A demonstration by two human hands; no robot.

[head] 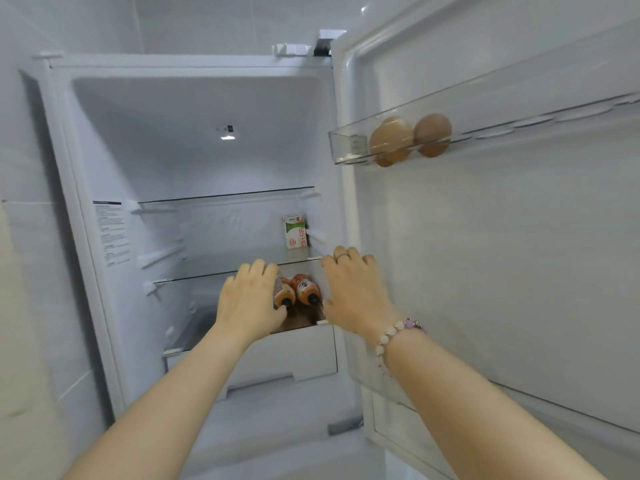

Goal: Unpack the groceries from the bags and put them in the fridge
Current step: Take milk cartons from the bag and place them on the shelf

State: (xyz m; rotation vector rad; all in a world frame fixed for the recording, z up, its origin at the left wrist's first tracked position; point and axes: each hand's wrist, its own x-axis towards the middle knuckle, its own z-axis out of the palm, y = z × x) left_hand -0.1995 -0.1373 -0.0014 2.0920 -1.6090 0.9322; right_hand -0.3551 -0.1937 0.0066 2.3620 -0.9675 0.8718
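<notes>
Orange bottle [284,293] lying front-to-back, cap outward, gripped by left hand [249,301], right hand [353,289] relaxed

Likely home kitchen: open fridge [194,140], eggs [408,136].

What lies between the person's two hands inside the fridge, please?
In the head view, the left bottle, held by the left hand, and the right bottle lie there, both orange, on their sides, caps outward, beside the right hand.

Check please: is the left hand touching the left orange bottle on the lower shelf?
Touching. The head view shows the left hand with its fingers curled over the left orange bottle and the thumb just under its dark cap.
</notes>
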